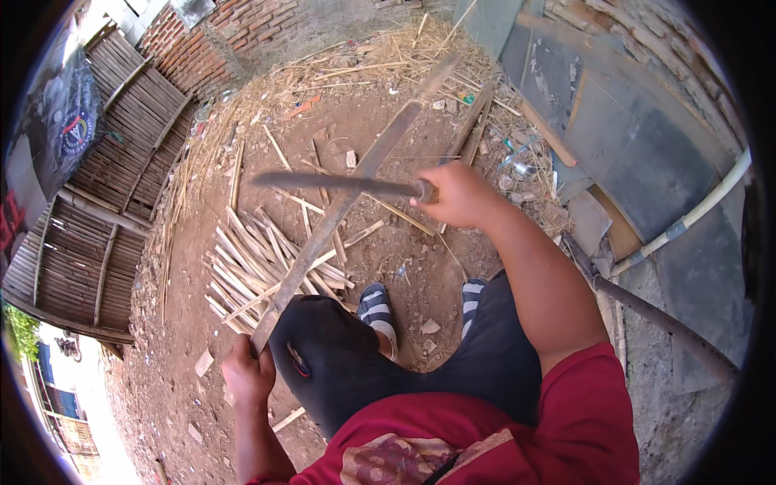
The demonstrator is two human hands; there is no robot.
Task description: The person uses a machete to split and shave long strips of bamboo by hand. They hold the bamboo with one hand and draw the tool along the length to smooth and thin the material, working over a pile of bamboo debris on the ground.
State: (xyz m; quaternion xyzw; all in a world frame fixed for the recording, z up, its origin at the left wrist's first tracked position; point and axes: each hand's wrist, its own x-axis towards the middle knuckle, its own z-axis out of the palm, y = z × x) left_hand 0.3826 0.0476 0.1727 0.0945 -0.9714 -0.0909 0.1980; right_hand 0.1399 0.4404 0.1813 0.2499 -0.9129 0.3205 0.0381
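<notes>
My left hand [249, 377], by my left knee, is closed around the near end of a long, flat wooden slat [320, 234]. The slat slants away to the far right, toward the straw. My right hand [459, 194] grips the handle of a machete [303, 181], its dark blade pointing left. In the picture the blade crosses over the slat near its middle; whether the two touch I cannot tell. Below the blade and left of my feet lies a heap of split wooden sticks [250, 255] on the dirt.
Straw and loose sticks [364, 69] cover the far ground before a brick wall [194, 40]. Dark sheets [638, 121] lean at right, with a pale pipe [695, 214] and a dark pole [663, 319]. A slatted bamboo panel [121, 153] stands left. My sandalled feet [375, 307] are close by.
</notes>
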